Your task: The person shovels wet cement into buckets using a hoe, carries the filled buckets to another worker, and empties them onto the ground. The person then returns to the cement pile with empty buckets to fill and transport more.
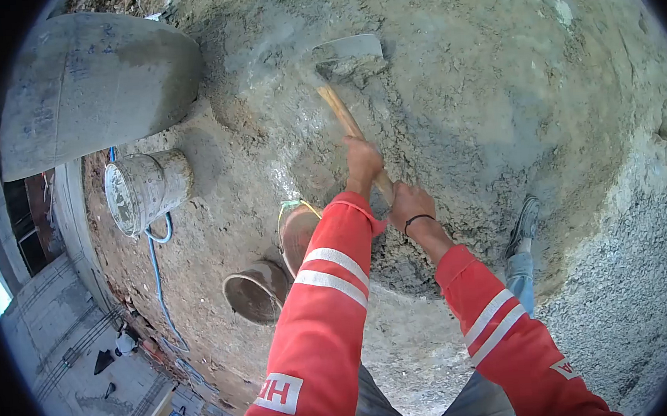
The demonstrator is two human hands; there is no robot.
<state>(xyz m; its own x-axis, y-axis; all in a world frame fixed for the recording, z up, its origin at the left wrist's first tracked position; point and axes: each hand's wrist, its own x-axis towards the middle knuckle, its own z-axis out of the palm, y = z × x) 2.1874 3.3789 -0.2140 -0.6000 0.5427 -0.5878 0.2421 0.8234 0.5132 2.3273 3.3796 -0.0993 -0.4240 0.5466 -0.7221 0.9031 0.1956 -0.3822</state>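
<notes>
A shovel with a wooden handle [338, 111] reaches up and away over wet grey mortar. Its metal blade [353, 48] lies at the top centre, with some mortar [351, 69] along its lower side. My left hand [363, 161] is wrapped round the middle of the handle. Closer to me, my right hand [413, 204], with a dark band at the wrist, grips the same handle near its lower end. Lumpy wet mortar [457, 199] spreads to the right of both hands.
A large grey barrel [101, 85] lies at the upper left, above a whitish bucket [150, 186]. Two more buckets, one brown [256, 294] and one reddish [298, 234], stand left of my arms. A blue hose [159, 290] runs along the left. Gravel [627, 311] covers the lower right, near a shoe [525, 221].
</notes>
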